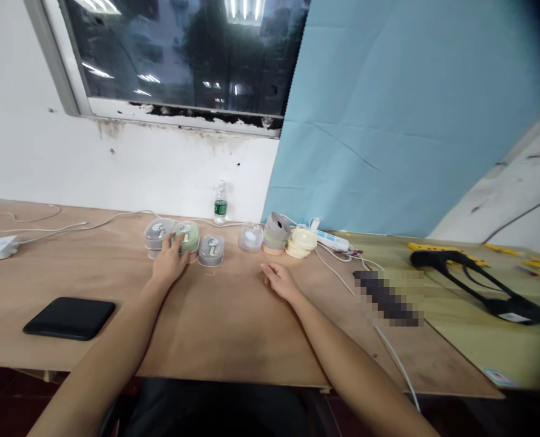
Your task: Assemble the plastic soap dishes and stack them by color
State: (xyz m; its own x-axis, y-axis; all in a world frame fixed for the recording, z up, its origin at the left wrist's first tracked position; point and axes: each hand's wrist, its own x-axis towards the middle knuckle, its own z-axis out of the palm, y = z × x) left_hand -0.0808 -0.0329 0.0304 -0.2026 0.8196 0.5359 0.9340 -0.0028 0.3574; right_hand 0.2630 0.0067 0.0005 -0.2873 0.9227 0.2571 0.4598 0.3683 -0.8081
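Note:
My left hand (170,261) reaches to the back left of the brown table, fingers spread. Its fingertips touch the front left of a round-cornered container with a green lid (188,233), and the hand hides part of it. Just left of that stands a similar grey container (156,230), close to the fingers. Another grey container (211,250) is on the right of the green one, apart from my hand. My right hand (279,280) rests on the table with its fingers loosely bent and nothing in them. Beyond it stands a stack of grey and orange rings or bowls (276,233).
Behind my right hand are a clear lidded tub (250,237) and stacked pale yellow bowls (301,241). A water bottle (221,203) stands by the wall. A black flat case (70,318) lies front left. Cables, a power strip (331,241) and a black strap (474,282) are on the right.

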